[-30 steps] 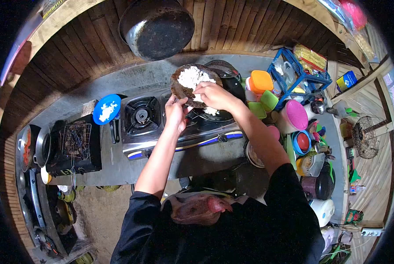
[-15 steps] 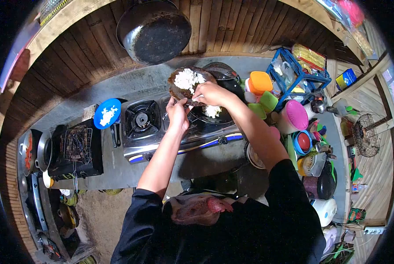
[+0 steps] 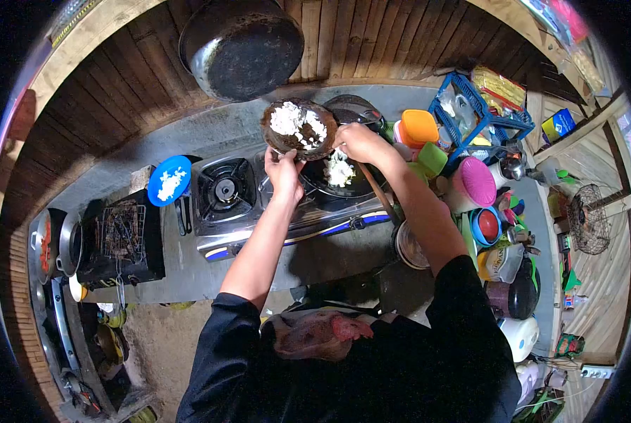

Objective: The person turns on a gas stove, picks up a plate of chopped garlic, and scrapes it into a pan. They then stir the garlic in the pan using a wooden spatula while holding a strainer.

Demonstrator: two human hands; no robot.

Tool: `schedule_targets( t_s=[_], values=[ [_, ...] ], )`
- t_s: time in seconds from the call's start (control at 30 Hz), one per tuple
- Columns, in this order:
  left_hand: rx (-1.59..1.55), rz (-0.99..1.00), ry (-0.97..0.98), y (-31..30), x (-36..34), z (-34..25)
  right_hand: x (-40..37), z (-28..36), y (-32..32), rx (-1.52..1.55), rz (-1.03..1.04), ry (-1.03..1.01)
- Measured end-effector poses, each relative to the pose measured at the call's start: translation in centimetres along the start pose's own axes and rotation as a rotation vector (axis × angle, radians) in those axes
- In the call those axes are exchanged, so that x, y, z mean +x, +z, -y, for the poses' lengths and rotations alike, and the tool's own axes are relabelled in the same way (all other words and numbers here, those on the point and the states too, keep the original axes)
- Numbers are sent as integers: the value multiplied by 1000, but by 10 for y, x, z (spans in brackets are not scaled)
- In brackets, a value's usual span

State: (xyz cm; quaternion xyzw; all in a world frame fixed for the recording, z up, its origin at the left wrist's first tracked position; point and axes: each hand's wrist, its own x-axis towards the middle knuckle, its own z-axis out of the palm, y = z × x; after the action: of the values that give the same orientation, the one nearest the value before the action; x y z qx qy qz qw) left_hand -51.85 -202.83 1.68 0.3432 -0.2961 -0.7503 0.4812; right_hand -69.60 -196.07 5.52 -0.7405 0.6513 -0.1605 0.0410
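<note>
My left hand (image 3: 285, 176) grips the near rim of a dark brown, worn plate (image 3: 305, 149), thumb on top. White crumbly food (image 3: 287, 118) lies on the plate's far left, with more pieces along its right side. At the plate's right edge is my right hand (image 3: 361, 143), fingers curled together and pointing down; whatever they pinch is hidden. Just below them, a heap of white food (image 3: 339, 169) lies in a dark pan (image 3: 361, 185) on the right of the stove. A wooden handle (image 3: 377, 185) slants from the pan toward me, beneath my right forearm.
The gas stove's left burner (image 3: 225, 189) is bare. Left of it sit a blue plate (image 3: 169, 180) with white food and a black grill (image 3: 121, 240). Plastic tubs, a pink lid (image 3: 476, 185) and a blue basket (image 3: 481, 113) crowd the right. A large pan (image 3: 248, 56) hangs ahead.
My right hand has moved right, from over the plate to its edge above the pan. The plate has shifted slightly left, its food is more spread, and the wooden handle now shows.
</note>
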Motion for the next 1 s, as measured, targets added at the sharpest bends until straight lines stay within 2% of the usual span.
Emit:
schedule_targets(
  t_s=[0.17,0.23,0.3,0.33,0.37,0.43,0.5,0.57,0.63,0.83,0.9,0.97,1.0],
  values=[
    [25,4,-6,-4,6,5,-2,-4,-1,-33,54,113],
    [50,-8,-7,-4,5,4,1,0,-1,-30,-71,158],
    [45,12,-13,-3,4,3,5,7,3,-12,-120,73],
    [40,31,-17,-2,3,1,8,12,8,61,-62,33],
    [40,33,-18,-2,2,0,7,19,15,67,-141,-100],
    [40,34,-20,1,0,0,7,32,23,-5,-195,-237],
    [19,39,-16,2,0,-1,4,35,25,-23,-198,-242],
    [-5,41,-10,1,1,-2,-3,34,17,-28,-45,-64],
    [0,39,-6,0,0,-3,-10,23,14,-106,-142,-108],
    [-24,57,3,-5,0,-5,-23,-1,15,-210,-69,125],
    [-4,57,2,-9,2,-4,-26,3,16,-130,-328,244],
    [-2,84,4,-15,5,-1,-30,8,12,-126,-321,242],
    [-1,89,0,-14,2,-3,-30,6,14,-108,-276,313]
  ],
)
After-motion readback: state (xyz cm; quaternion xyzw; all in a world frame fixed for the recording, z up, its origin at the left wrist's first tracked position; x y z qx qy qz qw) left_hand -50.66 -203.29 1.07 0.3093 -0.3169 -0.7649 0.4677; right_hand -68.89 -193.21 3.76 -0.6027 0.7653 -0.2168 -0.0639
